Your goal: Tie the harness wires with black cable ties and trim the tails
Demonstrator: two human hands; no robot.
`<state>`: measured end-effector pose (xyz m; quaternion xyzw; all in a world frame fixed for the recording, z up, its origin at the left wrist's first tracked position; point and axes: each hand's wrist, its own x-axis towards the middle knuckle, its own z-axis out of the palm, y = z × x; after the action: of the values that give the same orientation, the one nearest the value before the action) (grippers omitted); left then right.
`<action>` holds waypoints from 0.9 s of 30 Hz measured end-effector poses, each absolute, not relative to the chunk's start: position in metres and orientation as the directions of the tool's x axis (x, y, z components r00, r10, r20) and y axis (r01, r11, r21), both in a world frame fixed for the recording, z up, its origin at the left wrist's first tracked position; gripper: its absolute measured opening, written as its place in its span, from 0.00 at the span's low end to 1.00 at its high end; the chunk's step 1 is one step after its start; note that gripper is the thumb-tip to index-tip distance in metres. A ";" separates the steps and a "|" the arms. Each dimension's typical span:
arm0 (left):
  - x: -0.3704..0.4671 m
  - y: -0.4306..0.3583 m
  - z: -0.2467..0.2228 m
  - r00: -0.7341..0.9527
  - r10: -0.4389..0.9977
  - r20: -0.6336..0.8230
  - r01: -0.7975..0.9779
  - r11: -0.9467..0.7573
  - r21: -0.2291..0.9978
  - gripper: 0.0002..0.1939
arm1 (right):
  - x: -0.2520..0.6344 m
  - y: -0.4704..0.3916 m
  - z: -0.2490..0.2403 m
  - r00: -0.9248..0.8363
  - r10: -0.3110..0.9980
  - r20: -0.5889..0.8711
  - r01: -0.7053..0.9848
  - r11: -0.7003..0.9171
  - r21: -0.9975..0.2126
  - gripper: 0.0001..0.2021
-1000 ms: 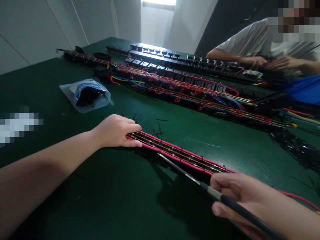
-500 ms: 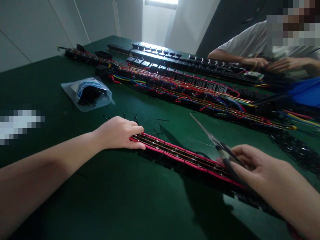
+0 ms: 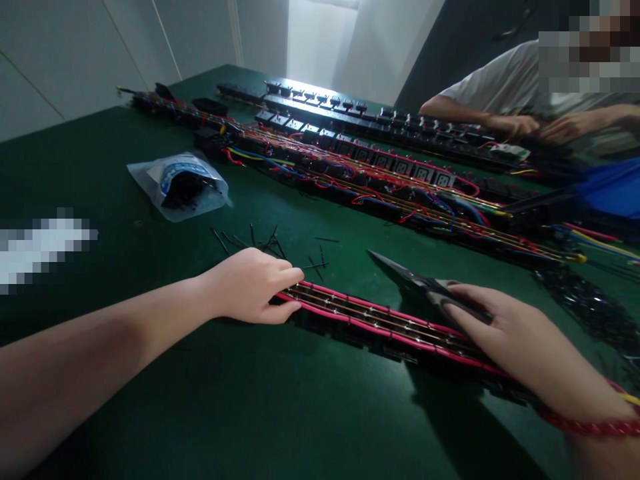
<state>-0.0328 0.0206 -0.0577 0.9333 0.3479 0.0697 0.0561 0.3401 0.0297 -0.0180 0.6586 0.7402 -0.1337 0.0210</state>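
While the left hand [image 3: 255, 283] pinches the left end of the wired strip [image 3: 380, 319] on the green table [image 3: 300, 407], the right hand [image 3: 530, 347] grips pliers [image 3: 425, 285].
The pliers, a second ago at the strip's near edge, now point beyond it, their tips seemingly free of it.

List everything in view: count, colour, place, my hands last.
Long bar edged with insulated wires: one, black and pinkish-red, centre
Pointed metal hand tool: one, dark, right of centre
Thin loose pieces: several, black, mid-table
Plastic bag of black pieces: one, translucent, left
Long wired assemblies: several, black with multicoloured wires, far side
Tangled heap: one, black, right side
Unidentified item: one, blue, right edge
Blurred patch: one, whitish, left edge
Flat tabletop: one, green, beneath the work
Panelled wall: grey, background
Co-worker: one, white sleeve, far right
Bracelet: one, red, lower right
Left hand: one, bare, gripping bar's left end
Right hand: one, bare, holding tool
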 end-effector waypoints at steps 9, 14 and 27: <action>-0.037 0.024 -0.062 0.776 0.612 0.153 0.592 -0.790 0.158 0.19 | 0.361 0.044 -0.038 -0.249 0.968 -0.031 0.960 0.243 -0.138 0.23; -0.038 0.025 -0.062 0.786 0.600 0.151 0.577 -0.799 0.172 0.20 | 0.342 0.041 -0.034 -0.275 0.961 -0.010 0.955 0.272 -0.118 0.20; -0.031 0.021 -0.061 0.783 0.598 0.171 0.561 -0.798 0.221 0.22 | 0.243 -0.017 -0.046 -0.676 0.654 0.339 0.671 0.736 -0.083 0.16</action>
<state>-0.0310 0.0208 -0.0609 0.9410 0.3077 0.1167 0.0793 0.2435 -0.0172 -0.0461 0.3623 0.9150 0.0241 -0.1758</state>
